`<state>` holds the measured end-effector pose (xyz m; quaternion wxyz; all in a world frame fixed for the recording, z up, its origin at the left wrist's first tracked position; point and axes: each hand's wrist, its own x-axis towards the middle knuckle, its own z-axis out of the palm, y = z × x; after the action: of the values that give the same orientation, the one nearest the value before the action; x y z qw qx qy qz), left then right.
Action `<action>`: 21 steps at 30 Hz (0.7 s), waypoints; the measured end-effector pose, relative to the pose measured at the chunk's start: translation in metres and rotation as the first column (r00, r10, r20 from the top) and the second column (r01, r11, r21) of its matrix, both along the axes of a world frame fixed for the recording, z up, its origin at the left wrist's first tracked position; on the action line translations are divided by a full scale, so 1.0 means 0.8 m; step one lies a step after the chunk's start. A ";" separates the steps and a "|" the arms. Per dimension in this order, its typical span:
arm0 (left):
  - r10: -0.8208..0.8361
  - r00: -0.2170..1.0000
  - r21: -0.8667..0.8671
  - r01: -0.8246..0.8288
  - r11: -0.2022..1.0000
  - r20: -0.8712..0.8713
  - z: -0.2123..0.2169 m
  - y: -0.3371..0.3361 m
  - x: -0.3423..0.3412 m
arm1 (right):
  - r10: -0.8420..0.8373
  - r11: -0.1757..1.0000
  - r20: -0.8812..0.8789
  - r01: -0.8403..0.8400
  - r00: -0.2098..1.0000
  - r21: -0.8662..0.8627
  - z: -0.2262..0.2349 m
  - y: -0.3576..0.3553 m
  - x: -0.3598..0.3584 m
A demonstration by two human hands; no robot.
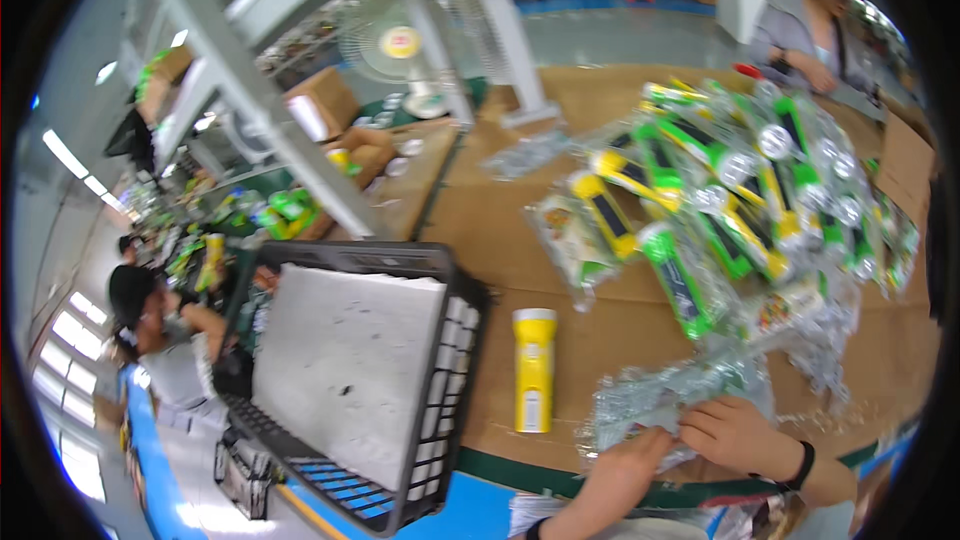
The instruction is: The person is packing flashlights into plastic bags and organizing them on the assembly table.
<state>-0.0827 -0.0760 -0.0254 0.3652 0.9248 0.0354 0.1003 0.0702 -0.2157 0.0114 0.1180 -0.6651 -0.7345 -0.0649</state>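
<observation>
While we look down over a cardboard-covered workbench (520, 230), both of our hands meet at its near edge on a stack of clear plastic sleeves (660, 402), crinkled and shiny, lying flat just in front of us. Our left hand (625, 470) comes up from the lower edge, palm down, fingers curled onto the near side of the sleeves and seemingly pinching the top layer, though we cannot tell how firmly. Our right hand (735, 435), with a dark band at the wrist, lies over the sleeves from the right, fingers bent and pressing or gripping the plastic; the two hands almost touch. A single bare yellow flashlight (533, 368) lies lengthwise on the cardboard just left of the sleeves, apart from both hands, probably set within easy reach. Farther back and to the right, a loose heap of bagged yellow and green flashlights (740, 190) spreads across the bench, seemingly pushed out of the working spot. To our left, a black plastic crate (455, 380) lined with a white sheet sits tilted at the bench edge. Another person in a grey top (800, 30) sits at the far right corner, and a second person (165, 340) works below us on the left.
</observation>
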 end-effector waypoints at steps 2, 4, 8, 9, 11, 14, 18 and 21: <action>0.022 1.000 0.062 -0.022 0.998 0.004 0.006 0.018 0.001 | -0.012 0.998 0.067 0.008 0.998 0.064 0.018 0.001 0.000; 0.021 0.976 0.018 -0.026 1.000 0.216 0.029 0.033 0.001 | 0.029 0.996 0.079 -0.036 0.996 0.084 0.042 0.009 0.007; 0.185 0.912 0.059 -0.221 0.973 0.366 0.042 0.073 -0.029 | -0.139 0.964 0.028 0.128 0.990 0.234 0.064 0.004 0.031; 0.211 0.918 0.031 -0.235 0.971 0.337 0.046 0.074 -0.032 | -0.174 0.948 -0.069 0.186 0.982 0.257 0.064 0.003 0.035; 0.249 0.931 -0.027 -0.251 0.968 0.268 0.051 0.073 -0.038 | -0.179 0.951 -0.134 0.207 0.975 0.232 0.055 0.001 0.027; 0.184 0.929 -0.155 -0.141 0.978 0.321 0.054 0.069 -0.026 | -0.156 0.965 -0.188 0.191 0.970 0.182 0.058 0.005 0.016; 0.170 0.971 -0.308 -0.112 0.945 0.169 0.035 0.061 -0.037 | -0.113 0.953 -0.087 0.132 0.990 0.272 0.077 0.026 0.002; 0.244 0.969 -0.474 -0.198 0.858 0.036 0.030 0.055 -0.043 | 0.111 0.968 -0.224 -0.054 0.968 0.243 0.068 0.024 -0.022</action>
<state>-0.1170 -0.0320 -0.0013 0.5642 0.7935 0.1472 0.1740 0.0526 -0.1962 0.0655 0.2851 -0.6181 -0.7295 -0.0669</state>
